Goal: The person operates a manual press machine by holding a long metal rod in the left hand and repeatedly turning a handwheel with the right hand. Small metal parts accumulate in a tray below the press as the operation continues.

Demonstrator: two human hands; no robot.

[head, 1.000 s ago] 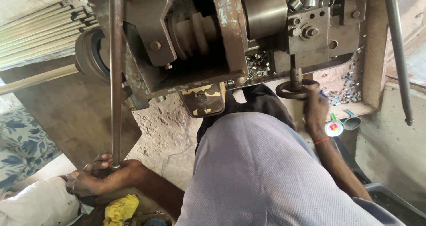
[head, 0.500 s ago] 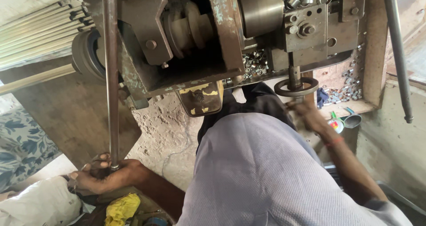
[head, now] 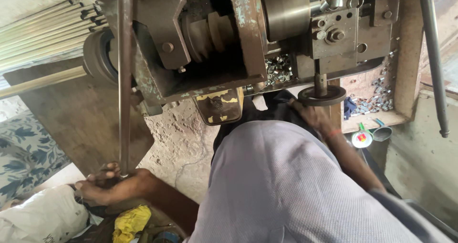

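My left hand [head: 112,186] is low on the left, with its fingers closed around the bottom end of a long, rusty upright metal bar [head: 125,81]. The bar rises in front of a heavy, worn metal machine [head: 214,42]. My right hand [head: 312,115] reaches forward past my light shirt to a small dark round handwheel [head: 329,96] on a short shaft under the machine. Its fingers grip the wheel's near left rim.
Several long metal tubes [head: 43,38] lie stacked at the upper left. Small metal nuts [head: 279,69] are heaped under the machine and in a wooden tray [head: 377,93]. A thin bar [head: 434,62] hangs at the right. A yellow rag [head: 131,221], a white sack [head: 43,217] and a floral cloth [head: 26,162] lie low on the left.
My right hand has shifted from the handwheel's right side to its near left rim. My left hand has stayed on the bar's lower end. The view has shifted slightly.
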